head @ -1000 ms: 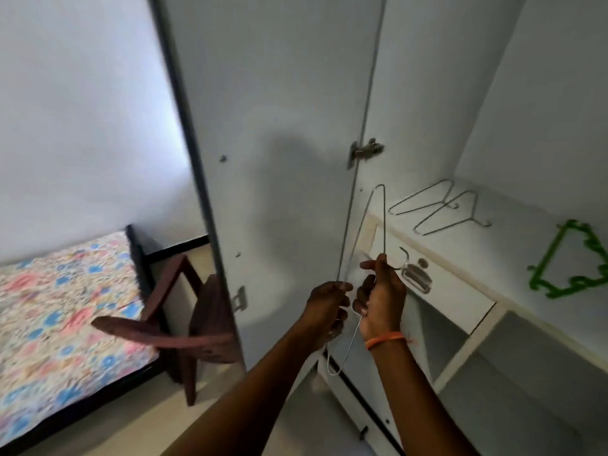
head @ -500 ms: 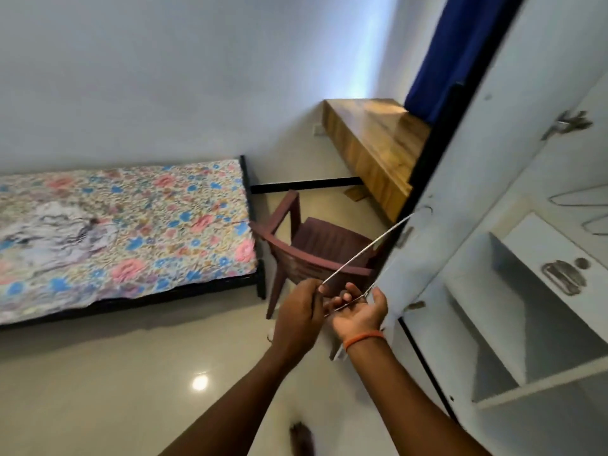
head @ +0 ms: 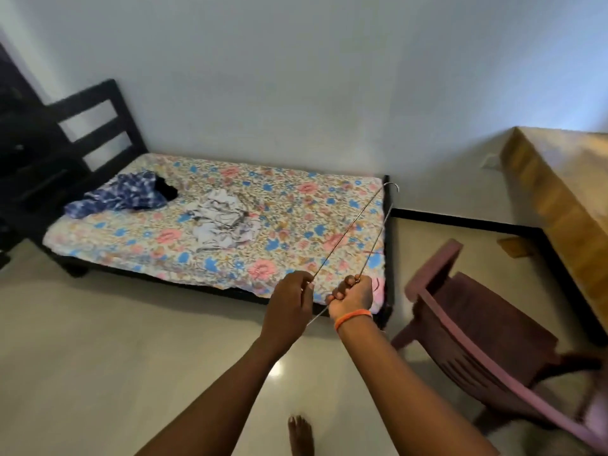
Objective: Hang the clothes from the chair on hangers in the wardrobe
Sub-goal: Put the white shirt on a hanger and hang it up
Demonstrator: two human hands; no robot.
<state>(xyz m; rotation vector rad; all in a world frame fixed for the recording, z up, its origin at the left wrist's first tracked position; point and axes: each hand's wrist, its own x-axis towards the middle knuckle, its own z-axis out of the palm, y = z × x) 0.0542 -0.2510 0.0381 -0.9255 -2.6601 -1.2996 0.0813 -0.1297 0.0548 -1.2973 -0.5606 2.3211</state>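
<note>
Both hands are clamped on a wire hanger point(head: 348, 233): the left hand point(head: 291, 299) pinches one wire near its lower end, the right hand point(head: 353, 296) curls its fingers round the other, and the two hands sit close together but apart. The hanger points away from the person, its hook over the foot end of the bed point(head: 296, 205). No garment is on it yet. The clothes in sight lie on the bed, not the chair: a blue patterned garment point(head: 121, 195) toward the headboard and a pale crumpled garment point(head: 223, 220) near the middle, the two lying close together. The chair point(head: 477, 327) stands at the right, just beside the bed's foot corner, and its seat looks bare as far as the view shows. The wardrobe is out of view, so how much already hangs there cannot be told; judged from this, at least two pieces are left to hang. Open floor point(head: 98, 340) lies between the person and the bed's long edge, giving a free path to the garments. The chair's arm and the wooden table point(head: 559, 192) along the right wall narrow that side.
</note>
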